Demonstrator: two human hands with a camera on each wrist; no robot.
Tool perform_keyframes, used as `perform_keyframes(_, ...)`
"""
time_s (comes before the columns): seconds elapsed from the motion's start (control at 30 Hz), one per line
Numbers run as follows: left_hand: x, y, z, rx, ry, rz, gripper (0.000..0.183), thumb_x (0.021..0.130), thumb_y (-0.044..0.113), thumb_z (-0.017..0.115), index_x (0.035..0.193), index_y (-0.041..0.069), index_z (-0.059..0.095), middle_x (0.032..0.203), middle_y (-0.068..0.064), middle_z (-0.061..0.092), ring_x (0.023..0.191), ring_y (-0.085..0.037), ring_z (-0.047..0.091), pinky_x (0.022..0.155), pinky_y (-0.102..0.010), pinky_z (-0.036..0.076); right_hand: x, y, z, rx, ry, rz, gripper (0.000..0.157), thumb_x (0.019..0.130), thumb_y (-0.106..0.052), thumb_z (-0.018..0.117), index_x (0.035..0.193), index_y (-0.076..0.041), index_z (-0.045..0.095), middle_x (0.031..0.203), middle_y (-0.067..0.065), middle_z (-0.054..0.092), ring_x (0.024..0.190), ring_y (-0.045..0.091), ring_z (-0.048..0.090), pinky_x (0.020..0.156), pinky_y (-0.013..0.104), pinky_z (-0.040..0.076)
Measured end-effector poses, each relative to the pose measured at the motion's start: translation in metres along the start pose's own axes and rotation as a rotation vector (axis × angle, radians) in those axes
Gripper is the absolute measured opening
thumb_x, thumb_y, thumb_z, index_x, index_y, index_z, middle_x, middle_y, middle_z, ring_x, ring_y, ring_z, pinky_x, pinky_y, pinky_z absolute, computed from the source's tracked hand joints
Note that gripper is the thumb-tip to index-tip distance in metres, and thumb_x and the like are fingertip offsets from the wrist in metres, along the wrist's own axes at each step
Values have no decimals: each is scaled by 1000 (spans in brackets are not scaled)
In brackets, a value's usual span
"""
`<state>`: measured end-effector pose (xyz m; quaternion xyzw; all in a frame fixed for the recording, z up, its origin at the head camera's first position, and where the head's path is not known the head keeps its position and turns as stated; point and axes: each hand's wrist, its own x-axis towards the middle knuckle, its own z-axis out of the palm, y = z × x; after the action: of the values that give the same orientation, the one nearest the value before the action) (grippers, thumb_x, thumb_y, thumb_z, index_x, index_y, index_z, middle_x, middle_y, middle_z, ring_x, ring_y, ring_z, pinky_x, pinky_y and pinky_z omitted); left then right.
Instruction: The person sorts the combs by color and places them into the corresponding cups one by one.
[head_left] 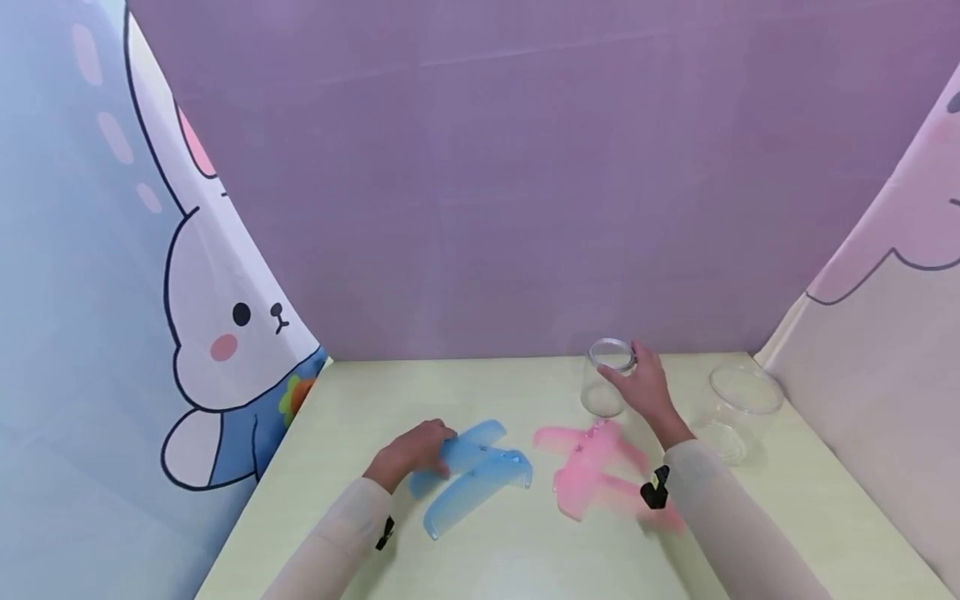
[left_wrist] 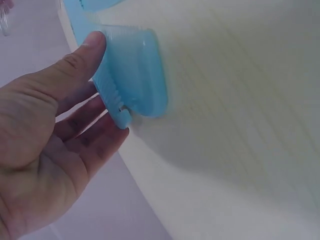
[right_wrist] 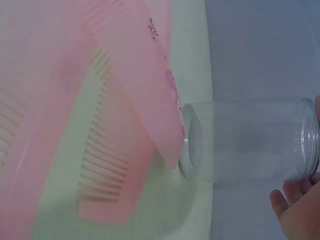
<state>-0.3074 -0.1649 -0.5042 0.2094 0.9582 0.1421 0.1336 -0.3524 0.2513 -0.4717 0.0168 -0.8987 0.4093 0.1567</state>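
Note:
My left hand (head_left: pixel 411 451) is at the left end of a pile of translucent blue combs (head_left: pixel 468 496). In the left wrist view, its thumb and fingers pinch the end of one blue comb (left_wrist: pixel 111 97), teeth visible along its edge, while another lies right behind it. My right hand (head_left: pixel 643 387) grips a clear jar (head_left: pixel 602 398) by its rim, thumb on the near side and fingers on the far side. That jar stands upright at the back of the table. Just in front of it, several pink combs (head_left: pixel 587 471) lie crossed over each other.
A second clear jar (head_left: pixel 744 392), wider at the top, stands on the right side of the table (head_left: pixel 517 562), partly behind the right sleeve. Behind the table hangs a purple cloth (head_left: pixel 480 183). Cartoon-printed curtains (head_left: pixel 82 333) flank both sides.

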Motion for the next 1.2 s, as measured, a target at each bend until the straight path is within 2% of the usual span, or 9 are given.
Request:
perform_keyframes(0.13, 1, -1, 1, 11, 13, 15, 62, 79, 20, 89, 133, 3, 65, 124, -11, 66, 113, -25, 62, 101, -45, 53, 4, 4, 1, -12, 56, -20, 67, 91, -34, 75, 135, 10, 51, 131, 32, 54, 123, 47, 50, 103, 61, 41)
perform_keyframes(0.27, 2, -2, 1, 24, 26, 27, 60, 79, 21, 89, 131, 3, 67, 124, -12, 68, 113, -26, 64, 100, -44, 54, 6, 6, -1, -17, 82, -49, 57, 89, -33, 77, 123, 9, 58, 119, 29, 58, 113, 44, 55, 94, 57, 45)
perform_keyframes(0.53, 1, -6, 0, -11, 47, 34, 59, 78, 20, 89, 130, 3, 68, 121, -11, 68, 110, -24, 64, 99, -43, 55, 10, 9, 0, -10, 92, -49, 53, 88, -33, 79, 119, 7, 61, 116, 26, 60, 111, 41, 57, 90, 50, 46)
perform_keyframes(0.73, -1, -9, 0, -50, 81, 28, 59, 78, 21, 89, 129, 2, 68, 121, -12, 68, 108, -25, 65, 98, -44, 55, 12, 7, 1, -2, 93, -48, 57, 88, -34, 79, 122, 7, 59, 118, 27, 58, 113, 41, 54, 91, 51, 45)
perform_keyframes(1.0, -5, -18, 7, -50, 124, 91, 55, 78, 25, 89, 123, 0, 71, 114, -12, 72, 99, -23, 68, 89, -40, 58, 9, 9, 5, 5, 84, -24, 60, 89, -32, 78, 126, 9, 56, 122, 28, 55, 115, 41, 52, 93, 53, 45)
perform_keyframes(1.2, -6, -22, 9, -62, 124, 61, 53, 78, 26, 89, 122, 2, 72, 111, -10, 72, 95, -18, 66, 87, -39, 59, 6, 11, 7, 8, 72, -17, 57, 89, -33, 79, 123, 7, 57, 120, 26, 56, 113, 40, 54, 88, 46, 46)
